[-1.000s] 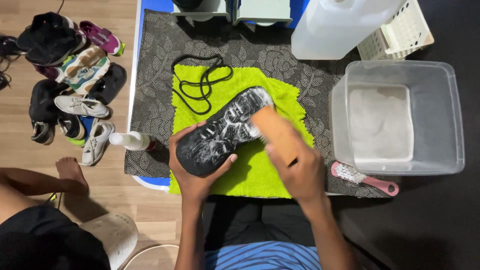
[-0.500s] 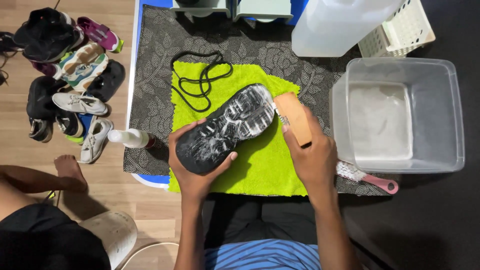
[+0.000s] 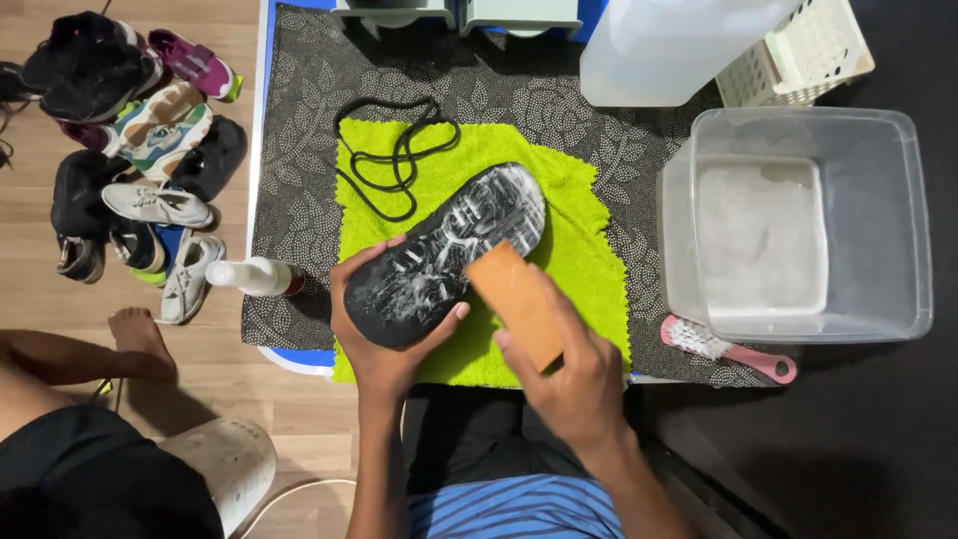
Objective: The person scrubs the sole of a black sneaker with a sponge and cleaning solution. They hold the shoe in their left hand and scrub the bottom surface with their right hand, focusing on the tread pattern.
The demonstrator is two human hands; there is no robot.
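Observation:
A black shoe (image 3: 449, 250) lies sole-up and soapy over a lime-green towel (image 3: 579, 220). My left hand (image 3: 384, 344) grips its heel end from below. My right hand (image 3: 574, 379) holds a wooden-backed brush (image 3: 514, 299) against the sole's right edge near the heel. Black laces (image 3: 394, 155) lie coiled on the towel's far left corner.
A clear plastic tub (image 3: 798, 225) of foamy water stands at right, a pink brush (image 3: 723, 347) in front of it. A white spray bottle (image 3: 249, 276) lies at left. Behind are a large jug (image 3: 679, 45) and white basket (image 3: 798, 60). Several shoes (image 3: 130, 150) pile on the floor; another person's foot (image 3: 135, 334) rests nearby.
My right hand has drawn the brush back from the sole's right side down toward the heel end. The shoe and my left hand stay in place.

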